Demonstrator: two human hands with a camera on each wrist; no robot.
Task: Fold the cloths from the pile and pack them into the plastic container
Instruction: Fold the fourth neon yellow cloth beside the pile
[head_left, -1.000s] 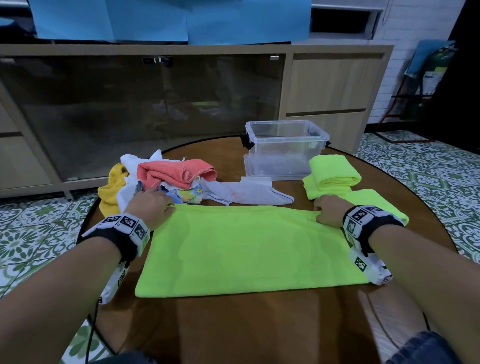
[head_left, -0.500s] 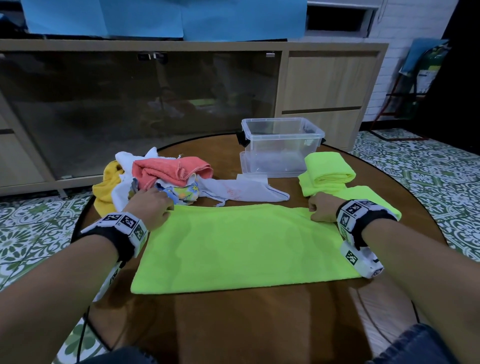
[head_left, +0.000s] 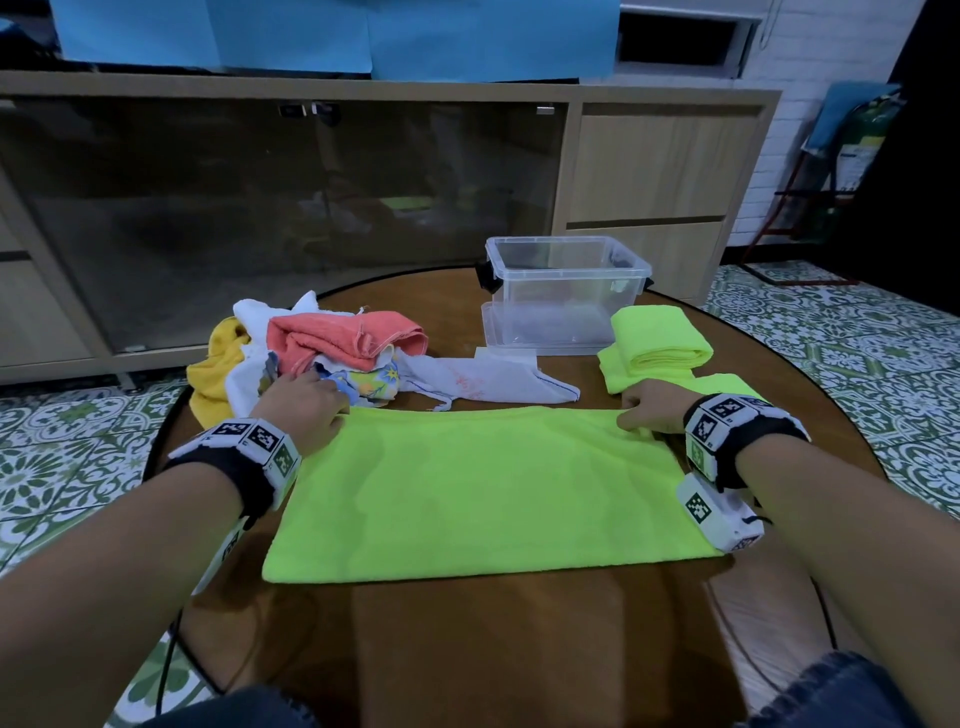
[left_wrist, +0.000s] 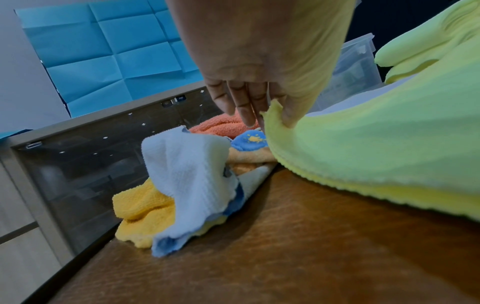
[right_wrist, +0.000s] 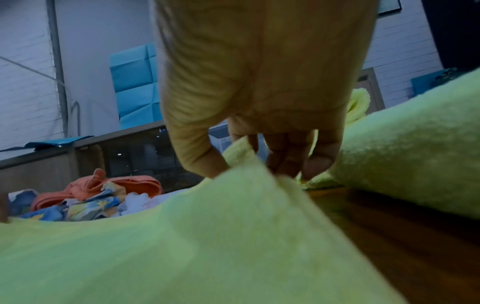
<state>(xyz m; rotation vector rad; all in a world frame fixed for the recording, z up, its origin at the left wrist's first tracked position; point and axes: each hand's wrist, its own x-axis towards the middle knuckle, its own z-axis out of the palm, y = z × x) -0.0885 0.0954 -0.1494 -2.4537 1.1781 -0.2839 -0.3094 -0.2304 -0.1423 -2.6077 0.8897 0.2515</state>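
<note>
head view shows the lime-green microfibre cloth (head_left: 488, 483) spread flat on the round wooden surface (head_left: 519, 639), its long axis running left to right across the person, with the far long edge under both hands and the near long edge lying free toward the body. the left hand (head_left: 304, 408) sits on the far left corner and the right hand (head_left: 652, 410) on the far right corner, each equally near its own end, so the fold likely turns on drawing that far edge toward the near one. in the left wrist view the left fingers (left_wrist: 244, 102) and thumb pinch the corner, which stands up between them; in the right wrist view the right fingers (right_wrist: 288, 156) and thumb pinch a raised ridge of the cloth, the fabric sloping away below. the pile of cloths (head_left: 311, 353) lies just beyond the left hand, touching the green cloth's far edge. the clear plastic container (head_left: 566, 296) stands farther back, right of centre, with folded green cloths (head_left: 654, 343) just beside it, beyond the right hand.
</note>
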